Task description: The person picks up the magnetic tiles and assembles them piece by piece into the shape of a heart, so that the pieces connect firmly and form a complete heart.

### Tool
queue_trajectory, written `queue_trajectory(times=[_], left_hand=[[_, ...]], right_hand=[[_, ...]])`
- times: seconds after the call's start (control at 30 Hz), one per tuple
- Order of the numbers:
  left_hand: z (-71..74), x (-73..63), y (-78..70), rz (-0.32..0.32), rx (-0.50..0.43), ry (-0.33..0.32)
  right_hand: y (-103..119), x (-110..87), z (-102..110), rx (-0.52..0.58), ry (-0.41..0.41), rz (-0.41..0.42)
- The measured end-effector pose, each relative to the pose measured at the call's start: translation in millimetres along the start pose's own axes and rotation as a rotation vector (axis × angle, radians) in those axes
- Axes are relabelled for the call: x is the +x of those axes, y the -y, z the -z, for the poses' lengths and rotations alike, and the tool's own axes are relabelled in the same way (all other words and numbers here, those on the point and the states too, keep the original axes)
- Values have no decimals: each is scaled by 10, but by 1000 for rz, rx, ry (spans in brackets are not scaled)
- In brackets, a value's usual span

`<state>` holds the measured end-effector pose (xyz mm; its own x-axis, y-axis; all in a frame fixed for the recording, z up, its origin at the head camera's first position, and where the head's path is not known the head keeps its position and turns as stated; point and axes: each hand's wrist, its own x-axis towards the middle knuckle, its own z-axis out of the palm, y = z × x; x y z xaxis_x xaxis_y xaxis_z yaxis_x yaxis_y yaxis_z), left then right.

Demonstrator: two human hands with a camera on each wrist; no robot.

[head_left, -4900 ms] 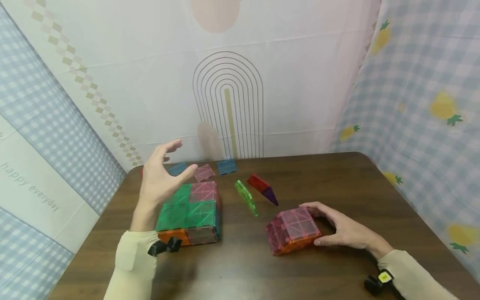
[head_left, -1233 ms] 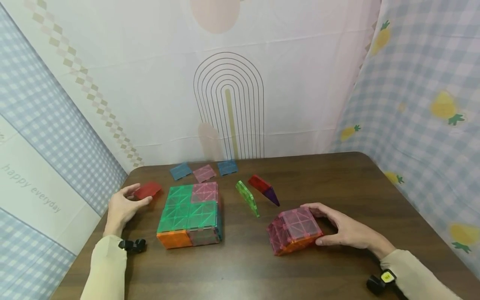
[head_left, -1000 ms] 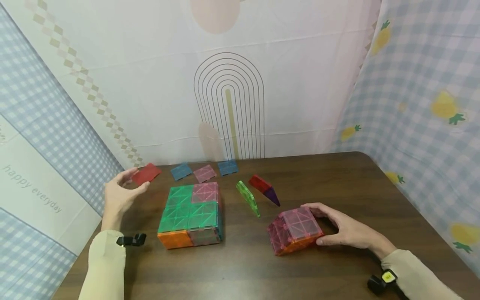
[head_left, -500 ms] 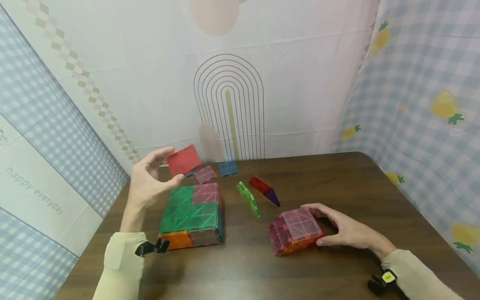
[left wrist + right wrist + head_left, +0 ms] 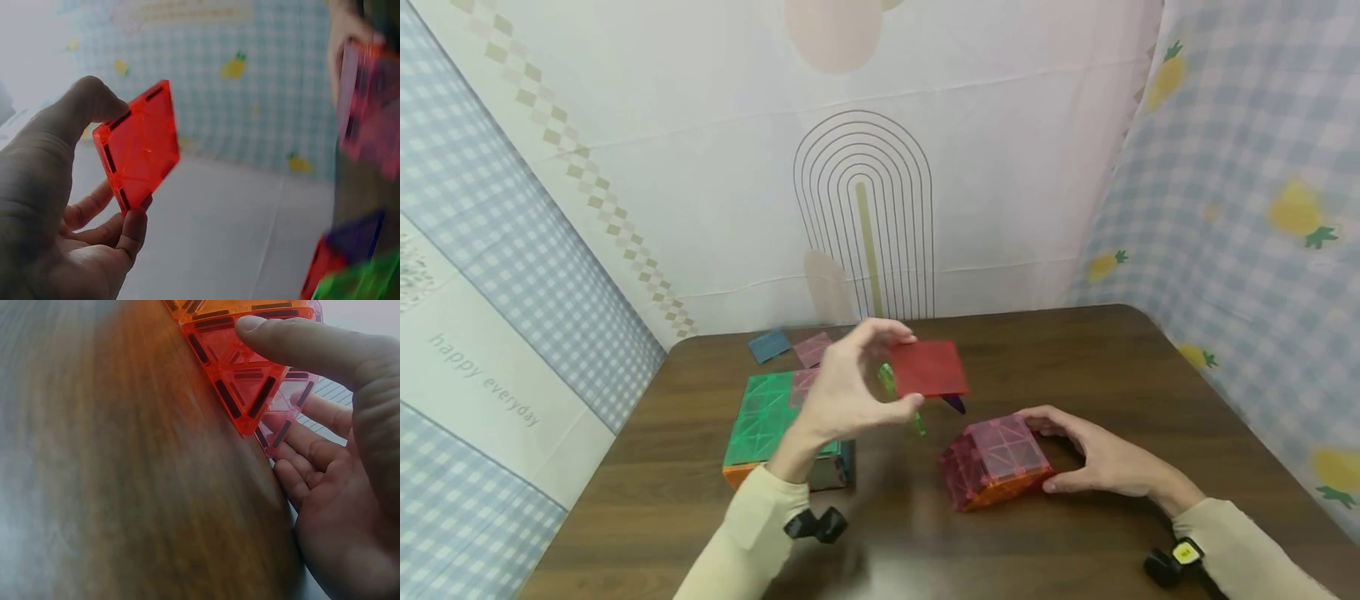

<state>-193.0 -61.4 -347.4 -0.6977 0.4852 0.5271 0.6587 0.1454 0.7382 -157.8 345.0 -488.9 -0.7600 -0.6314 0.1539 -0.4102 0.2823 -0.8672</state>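
Observation:
My left hand (image 5: 842,387) pinches a translucent red square magnetic tile (image 5: 930,368) between thumb and fingertips, raised above the middle of the table. In the left wrist view, the thumb presses one edge of the red tile (image 5: 142,147) and the fingertips hold the opposite edge. My right hand (image 5: 1101,454) grips the right end of a small pink and orange magnetic-tile structure (image 5: 1000,458) standing on the table. Seen from the right wrist, the thumb lies on its red and orange tiles (image 5: 244,375), with the fingers behind its pink side.
A larger green-topped tile box (image 5: 767,421) stands at left, partly covered by my left forearm. Behind it lie a blue tile (image 5: 770,345) and a pink tile (image 5: 812,348). A green tile piece (image 5: 920,423) and a purple one (image 5: 953,402) show below the raised red tile.
The left hand went to the far left, picked up the red tile, lifted it and carried it right, close to the pink structure. The right hand has stayed on that structure.

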Motion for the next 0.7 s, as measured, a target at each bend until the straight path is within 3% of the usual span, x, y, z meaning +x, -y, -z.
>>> queue_trajectory(times=[0.17,0.33,0.5,0.7], left_hand=[[-535,169,2,-2,-4,86],[-964,217,75,42,43,151],[-1273,203,95,125,153,190],[-1544,165,85,202,239,207]], right_hand=[[1,-14,-7,-8,-26,-54],[5,-21,-23,-82,-53,-77],[-3,-23,-22,-35,-56,-52],[5,-32,-11,70,-52,-15]])
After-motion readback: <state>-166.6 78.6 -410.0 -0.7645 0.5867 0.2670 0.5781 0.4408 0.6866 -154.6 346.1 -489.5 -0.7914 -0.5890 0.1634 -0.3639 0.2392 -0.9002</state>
